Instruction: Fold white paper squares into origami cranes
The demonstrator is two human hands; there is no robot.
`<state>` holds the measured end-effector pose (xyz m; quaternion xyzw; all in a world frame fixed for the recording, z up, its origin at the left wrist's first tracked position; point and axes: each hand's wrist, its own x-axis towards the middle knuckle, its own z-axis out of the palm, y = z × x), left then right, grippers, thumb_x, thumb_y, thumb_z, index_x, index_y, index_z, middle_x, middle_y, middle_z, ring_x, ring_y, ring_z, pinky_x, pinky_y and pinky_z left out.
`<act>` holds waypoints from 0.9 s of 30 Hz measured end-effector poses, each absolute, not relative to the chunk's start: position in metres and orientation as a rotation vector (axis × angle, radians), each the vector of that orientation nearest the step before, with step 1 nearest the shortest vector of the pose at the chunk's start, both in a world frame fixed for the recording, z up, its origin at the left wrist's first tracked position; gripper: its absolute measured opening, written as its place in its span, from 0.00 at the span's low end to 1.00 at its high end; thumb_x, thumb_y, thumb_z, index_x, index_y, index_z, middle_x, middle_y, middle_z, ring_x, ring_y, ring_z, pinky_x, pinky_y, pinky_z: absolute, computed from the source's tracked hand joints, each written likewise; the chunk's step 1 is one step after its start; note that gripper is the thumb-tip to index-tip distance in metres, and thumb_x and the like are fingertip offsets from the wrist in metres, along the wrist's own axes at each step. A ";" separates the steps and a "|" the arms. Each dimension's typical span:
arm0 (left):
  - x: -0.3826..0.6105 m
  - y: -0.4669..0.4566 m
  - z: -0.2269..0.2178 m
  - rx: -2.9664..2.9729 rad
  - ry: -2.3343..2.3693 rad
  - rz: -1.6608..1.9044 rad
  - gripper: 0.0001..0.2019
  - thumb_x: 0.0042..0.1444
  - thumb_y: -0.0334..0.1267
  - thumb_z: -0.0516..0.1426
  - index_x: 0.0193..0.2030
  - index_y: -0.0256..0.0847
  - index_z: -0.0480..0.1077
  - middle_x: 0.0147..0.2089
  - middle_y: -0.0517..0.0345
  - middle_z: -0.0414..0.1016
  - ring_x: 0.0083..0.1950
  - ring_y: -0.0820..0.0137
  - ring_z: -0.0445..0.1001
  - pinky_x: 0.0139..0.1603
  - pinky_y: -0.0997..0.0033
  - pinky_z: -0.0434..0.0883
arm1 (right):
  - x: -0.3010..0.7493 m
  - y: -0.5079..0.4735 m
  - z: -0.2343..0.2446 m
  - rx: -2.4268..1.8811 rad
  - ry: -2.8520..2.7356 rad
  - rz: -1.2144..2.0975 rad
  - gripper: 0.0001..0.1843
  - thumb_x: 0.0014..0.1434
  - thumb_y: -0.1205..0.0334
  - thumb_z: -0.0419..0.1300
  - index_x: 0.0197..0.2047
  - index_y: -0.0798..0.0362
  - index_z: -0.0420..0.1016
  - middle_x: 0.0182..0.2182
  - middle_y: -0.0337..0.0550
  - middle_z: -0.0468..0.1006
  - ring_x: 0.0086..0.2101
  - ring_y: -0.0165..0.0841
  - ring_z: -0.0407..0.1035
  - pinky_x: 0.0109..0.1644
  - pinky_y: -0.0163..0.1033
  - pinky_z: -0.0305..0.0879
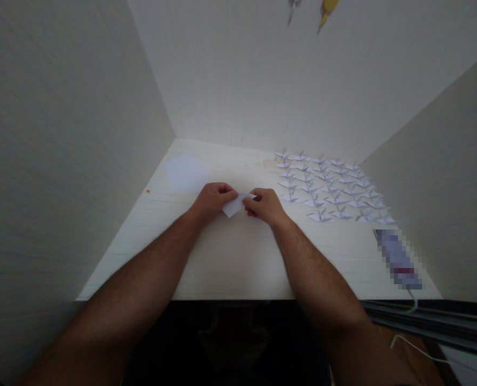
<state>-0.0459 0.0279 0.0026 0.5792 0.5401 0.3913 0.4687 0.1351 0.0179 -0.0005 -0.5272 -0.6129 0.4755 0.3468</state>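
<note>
Between my two hands is a small folded piece of white paper (pixel 232 207), held just over the middle of the white table. My left hand (pixel 215 199) pinches its left side with the thumb on top. On the right side, the thumb and fingers of my right hand (pixel 264 205) grip the paper's other edge. Its lower corner points towards me. How many layers the fold has, I cannot make out. Beyond my left hand lie flat sheets of white paper (pixel 186 171). Several rows of folded white paper cranes (pixel 329 187) stand to the right of my right hand.
At the table's (pixel 234 268) right edge lies a pixelated flat device (pixel 399 260) with a white cable (pixel 413 303) hanging off the front. A tiny orange bit (pixel 148 191) lies near the left edge. Pale walls (pixel 238 80) enclose the table on the left, back and right.
</note>
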 end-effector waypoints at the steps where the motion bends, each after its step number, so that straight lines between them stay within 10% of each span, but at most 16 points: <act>1: -0.046 0.028 0.003 1.415 1.319 0.965 0.10 0.46 0.43 0.62 0.27 0.37 0.73 0.24 0.60 0.71 0.24 0.74 0.66 0.26 0.74 0.63 | 0.135 0.017 0.000 -1.366 -1.589 1.235 0.06 0.52 0.61 0.62 0.28 0.56 0.73 0.19 0.40 0.76 0.17 0.26 0.68 0.18 0.28 0.61; 27: -0.044 0.023 0.010 1.441 1.240 0.878 0.13 0.43 0.45 0.64 0.28 0.37 0.73 0.23 0.60 0.71 0.24 0.74 0.65 0.24 0.74 0.60 | 0.134 0.013 0.008 -1.389 -1.644 1.164 0.10 0.52 0.58 0.63 0.26 0.55 0.71 0.16 0.37 0.72 0.16 0.24 0.64 0.18 0.28 0.56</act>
